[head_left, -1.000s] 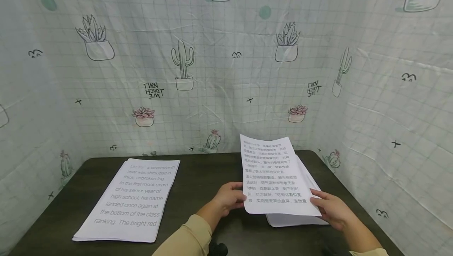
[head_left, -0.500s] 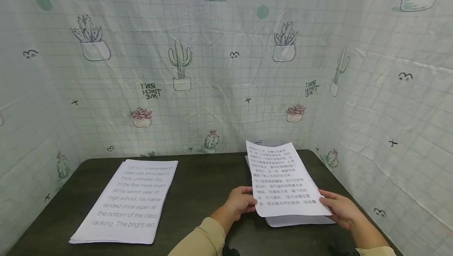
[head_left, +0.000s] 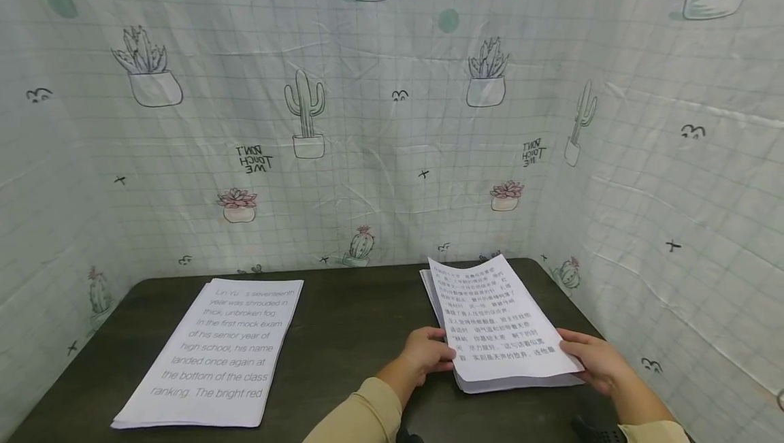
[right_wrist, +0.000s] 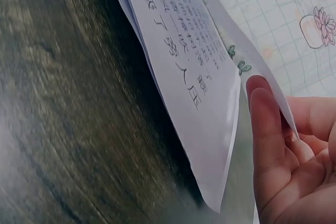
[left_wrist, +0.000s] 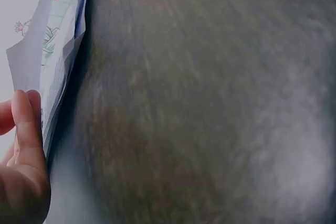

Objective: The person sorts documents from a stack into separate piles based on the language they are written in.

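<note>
A single white sheet (head_left: 499, 317) printed with Chinese text is held between both hands over the right-hand stack of paper (head_left: 520, 383). My left hand (head_left: 425, 354) pinches its lower left edge between thumb and fingers. On the opposite side, my right hand (head_left: 597, 361) pinches the lower right edge. In the left wrist view, the sheet (left_wrist: 31, 51) bends up from the left fingertips, apart from the pages below. The right wrist view shows the right hand (right_wrist: 294, 150) gripping the lifted sheet, with the printed top page of the stack (right_wrist: 184, 93) beneath it.
Another stack of paper (head_left: 208, 354), its top page in English, lies on the left of the dark table (head_left: 349, 334). A cactus-print curtain (head_left: 367, 123) hangs behind and along both sides of the table.
Both hands have moved right with the sheet and lowered it closer over the right-hand stack, so it now covers most of it. The left stack stays where it was on the table.
</note>
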